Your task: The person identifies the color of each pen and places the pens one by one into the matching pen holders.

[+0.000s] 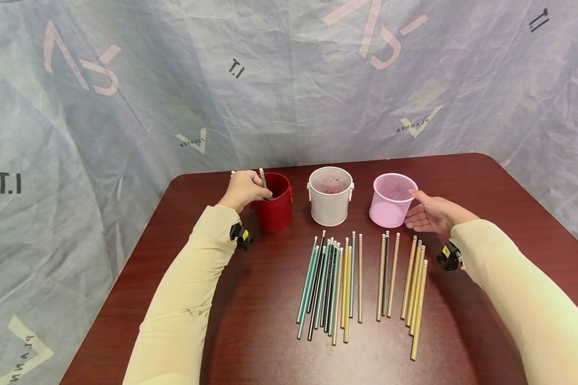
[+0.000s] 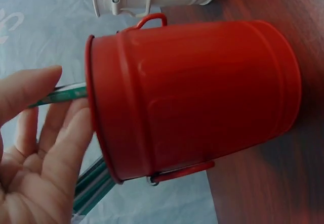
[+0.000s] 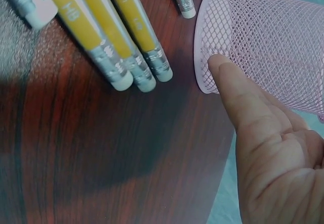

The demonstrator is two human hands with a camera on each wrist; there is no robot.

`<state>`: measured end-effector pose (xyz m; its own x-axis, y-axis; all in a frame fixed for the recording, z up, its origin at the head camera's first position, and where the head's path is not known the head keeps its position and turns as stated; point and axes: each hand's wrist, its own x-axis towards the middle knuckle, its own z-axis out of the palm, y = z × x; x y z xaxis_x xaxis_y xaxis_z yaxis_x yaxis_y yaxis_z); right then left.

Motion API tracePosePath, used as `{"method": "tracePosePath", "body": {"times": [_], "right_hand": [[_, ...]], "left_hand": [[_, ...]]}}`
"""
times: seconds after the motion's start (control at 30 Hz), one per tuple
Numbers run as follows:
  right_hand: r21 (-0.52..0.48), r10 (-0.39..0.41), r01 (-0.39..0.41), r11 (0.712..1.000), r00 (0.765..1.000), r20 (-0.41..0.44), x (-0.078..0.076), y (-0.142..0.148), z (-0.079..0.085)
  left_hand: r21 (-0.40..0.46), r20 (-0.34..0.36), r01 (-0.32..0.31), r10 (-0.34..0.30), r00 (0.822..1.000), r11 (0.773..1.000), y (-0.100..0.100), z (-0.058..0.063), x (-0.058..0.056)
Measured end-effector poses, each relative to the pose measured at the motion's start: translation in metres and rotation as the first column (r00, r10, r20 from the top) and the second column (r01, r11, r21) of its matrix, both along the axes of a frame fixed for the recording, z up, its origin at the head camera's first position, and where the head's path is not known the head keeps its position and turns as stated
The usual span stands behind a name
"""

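Observation:
At the mouth of the red bucket (image 1: 275,214), my left hand (image 1: 244,188) pinches a green pencil (image 2: 63,95) between thumb and fingers. The pencil's lower part is hidden inside the bucket. More green pencils (image 2: 93,188) show past the rim in the left wrist view. My right hand (image 1: 435,213) is at the right side of the pink mesh cup (image 1: 390,208), its thumb (image 3: 223,67) overlapping the rim and its other fingers extended along the outside. Several yellow pencils (image 3: 96,37) lie close by, their white erasers toward the cup.
A white bucket (image 1: 329,203) stands between the red bucket and the pink cup. In front lie green and black pencils (image 1: 320,289) mixed with yellow ones, and more yellow pencils (image 1: 416,299) to the right. Behind the brown table (image 1: 260,331) hangs a grey printed cloth (image 1: 279,107).

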<state>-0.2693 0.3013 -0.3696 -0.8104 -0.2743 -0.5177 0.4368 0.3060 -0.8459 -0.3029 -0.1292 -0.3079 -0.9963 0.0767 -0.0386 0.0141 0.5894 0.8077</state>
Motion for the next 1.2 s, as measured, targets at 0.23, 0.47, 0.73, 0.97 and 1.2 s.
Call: {"method": "tracePosePath", "body": {"times": [0.23, 0.47, 0.73, 0.97, 1.2], "right_hand": [[0.007, 0.011, -0.011, 1.0, 1.0, -0.007, -0.001, 0.001, 0.0], [0.003, -0.004, 0.004, 1.0, 1.0, -0.003, 0.0, 0.003, 0.001], [0.011, 0.004, -0.004, 1.0, 1.0, -0.005, -0.001, 0.002, 0.0], [0.023, -0.005, 0.005, 1.0, 1.0, -0.012, 0.002, 0.004, 0.002], [0.021, -0.012, 0.012, 1.0, 1.0, -0.018, 0.001, 0.001, 0.002]], "left_hand": [[-0.072, 0.006, -0.063, 0.064, 0.998, 0.995, -0.006, 0.004, 0.004], [-0.221, -0.034, -0.09, 0.084, 0.996, 0.971, -0.013, 0.005, 0.008], [-0.174, -0.066, -0.144, 0.134, 0.989, 0.974, -0.033, -0.003, 0.011], [-0.129, -0.022, -0.17, 0.168, 0.985, 0.977, -0.038, -0.009, 0.009], [-0.161, -0.018, -0.18, 0.179, 0.984, 0.97, -0.036, -0.014, 0.009]]}}
